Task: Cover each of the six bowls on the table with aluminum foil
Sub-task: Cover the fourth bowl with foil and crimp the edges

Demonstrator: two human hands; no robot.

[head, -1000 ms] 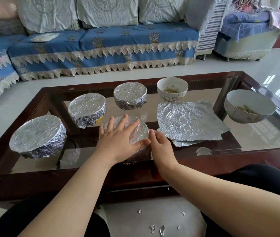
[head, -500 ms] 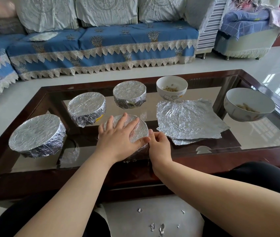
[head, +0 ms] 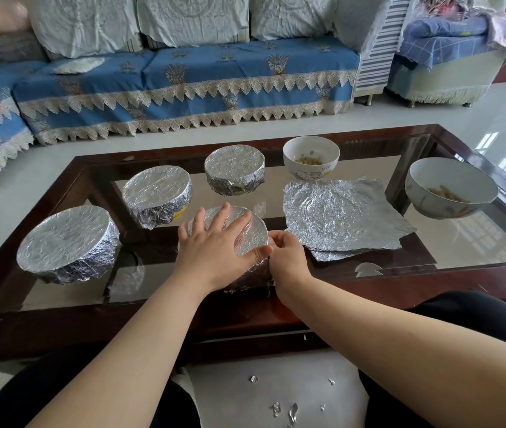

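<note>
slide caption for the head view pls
Left hand flat on the fourth foil-covered bowl, right hand crimping its edge; two bowls uncovered.

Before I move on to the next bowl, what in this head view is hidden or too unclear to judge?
- Near side of the bowl being wrapped: hidden by the left hand and right hand, so its foil edge cannot be checked.
- Contents of the three covered bowls: hidden by foil.
- Number of spare foil sheets: stacked, lower layers barely showing.
- Food in the open bowls: too small to identify.

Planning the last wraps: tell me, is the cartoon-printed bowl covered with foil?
No, the cartoon-printed bowl stands open, its food visible inside.
</note>
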